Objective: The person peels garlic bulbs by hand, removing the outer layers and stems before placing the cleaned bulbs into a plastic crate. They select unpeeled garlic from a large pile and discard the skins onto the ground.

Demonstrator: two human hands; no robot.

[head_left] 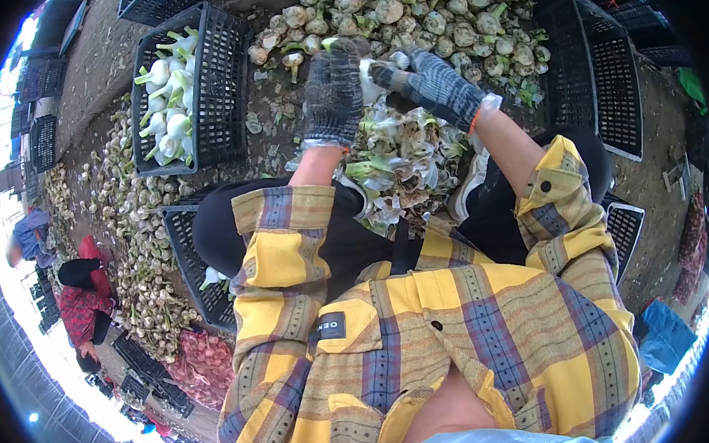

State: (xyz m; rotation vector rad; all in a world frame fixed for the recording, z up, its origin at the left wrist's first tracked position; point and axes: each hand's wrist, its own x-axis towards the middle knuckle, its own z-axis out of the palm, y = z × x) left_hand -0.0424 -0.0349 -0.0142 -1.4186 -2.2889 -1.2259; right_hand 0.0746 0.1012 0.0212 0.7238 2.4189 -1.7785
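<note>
Both of my hands wear grey striped knit gloves and meet in front of the garlic heap. My left hand (333, 94) is closed around a garlic bulb (369, 80), whose white side shows between the gloves; a green stem end pokes out above the fingers. From the other side, my right hand (442, 88) has its bent fingers pressed together at the bulb. The gloves hide its fingertips and any skin they pinch. Below the hands lies a pile of loose garlic skins and leaves (403, 159), between my shoes.
Unpeeled garlic bulbs (432, 21) are heaped ahead. At left a black crate (223, 92) holds white peeled garlic (173, 99). Another black crate (616, 79) stands at right, and one (200, 266) beside my left knee. Farther left are scattered garlic (145, 288) and a person in red (86, 308).
</note>
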